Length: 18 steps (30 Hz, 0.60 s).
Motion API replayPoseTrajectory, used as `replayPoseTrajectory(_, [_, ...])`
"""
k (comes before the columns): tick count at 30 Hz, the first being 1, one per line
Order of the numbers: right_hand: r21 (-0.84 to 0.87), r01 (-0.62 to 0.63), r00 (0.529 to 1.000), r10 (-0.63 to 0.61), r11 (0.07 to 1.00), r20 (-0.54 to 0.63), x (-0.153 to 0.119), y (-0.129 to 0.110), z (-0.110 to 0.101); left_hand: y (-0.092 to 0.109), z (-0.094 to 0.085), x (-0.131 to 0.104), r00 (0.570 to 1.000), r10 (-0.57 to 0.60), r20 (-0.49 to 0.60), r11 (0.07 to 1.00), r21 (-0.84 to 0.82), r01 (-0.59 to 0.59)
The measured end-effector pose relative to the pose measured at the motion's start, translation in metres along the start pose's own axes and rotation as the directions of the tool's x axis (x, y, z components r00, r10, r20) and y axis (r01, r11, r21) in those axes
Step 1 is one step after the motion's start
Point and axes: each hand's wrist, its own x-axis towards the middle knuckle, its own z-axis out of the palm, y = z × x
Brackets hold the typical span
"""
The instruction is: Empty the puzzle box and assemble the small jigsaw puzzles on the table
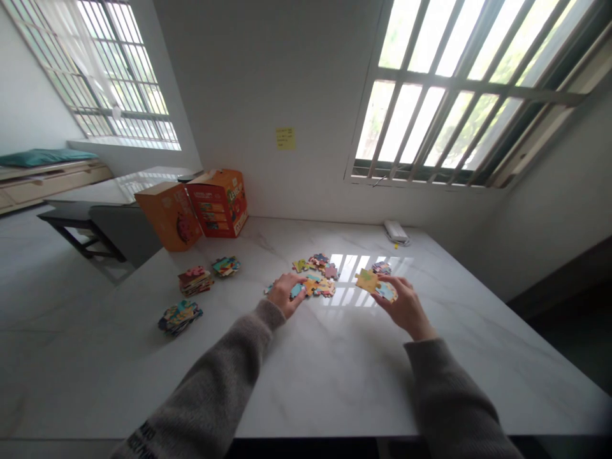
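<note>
My right hand [404, 305] pinches a yellow jigsaw puzzle piece [366, 280] between thumb and fingers, raised a little above the table. Close to these fingers is a light blue puzzle piece [386, 292], with a small pile of pieces [381, 268] just behind. My left hand [285, 294] rests at a cluster of puzzle pieces, its thumb and forefinger closed about a light blue piece [296, 290]. Orange and pale pieces [326, 288] lie to the right of that hand. Further back are green and dark pieces [318, 261], partly overlapping. The left palm hides some pieces.
Stacks of puzzle pieces [195, 280] [225, 266] [180, 317] stand on the left of the white marbled table [335, 382]. Two orange boxes [172, 217] [220, 207] stand at the back left. A white device [396, 231] lies at the back right, near the wall.
</note>
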Motion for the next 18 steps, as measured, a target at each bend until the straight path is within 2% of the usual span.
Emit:
replayPoseTrajectory(2, [0.152, 0.112, 0.993, -0.117, 0.982, 0.029, 0.004, -0.036, 0.007, 0.012, 0.002, 0.0, 0.996, -0.09, 0.021, 0.956, -0.28, 0.093])
replayPoseTrajectory(4, [0.264, 0.162, 0.981, -0.183, 0.951, 0.059, 0.006, -0.069, 0.016, 0.021, 0.006, 0.0, 0.984, -0.139, 0.11, 0.833, -0.524, 0.177])
replayPoseTrajectory(6, [0.359, 0.179, 0.974, -0.217, 0.916, 0.069, 0.007, -0.092, 0.026, 0.024, 0.009, -0.001, 0.973, -0.142, 0.182, 0.711, -0.665, 0.228])
replayPoseTrajectory(8, [0.465, 0.127, 0.981, -0.179, 0.876, 0.071, 0.008, -0.105, 0.035, 0.023, 0.011, -0.001, 0.965, -0.164, 0.206, 0.632, -0.729, 0.263])
replayPoseTrajectory(10, [0.603, -0.021, 0.993, -0.053, 0.798, 0.105, 0.01, -0.111, 0.043, 0.02, 0.011, -0.001, 0.96, -0.2, 0.194, 0.587, -0.761, 0.276])
replayPoseTrajectory(12, [0.715, -0.223, 0.972, 0.096, 0.663, 0.214, 0.012, -0.113, 0.049, 0.019, 0.011, -0.001, 0.959, -0.214, 0.187, 0.57, -0.773, 0.278])
replayPoseTrajectory(14, [0.735, -0.395, 0.916, 0.17, 0.551, 0.364, 0.013, -0.114, 0.054, 0.018, 0.012, -0.001, 0.961, -0.205, 0.188, 0.579, -0.768, 0.274])
replayPoseTrajectory(16, [0.708, -0.481, 0.871, 0.189, 0.516, 0.454, 0.013, -0.113, 0.058, 0.018, 0.012, -0.002, 0.964, -0.182, 0.195, 0.622, -0.737, 0.267])
replayPoseTrajectory(18, [0.691, -0.495, 0.863, 0.204, 0.527, 0.462, 0.012, -0.112, 0.062, 0.016, 0.012, -0.004, 0.978, -0.138, 0.154, 0.74, -0.641, 0.206])
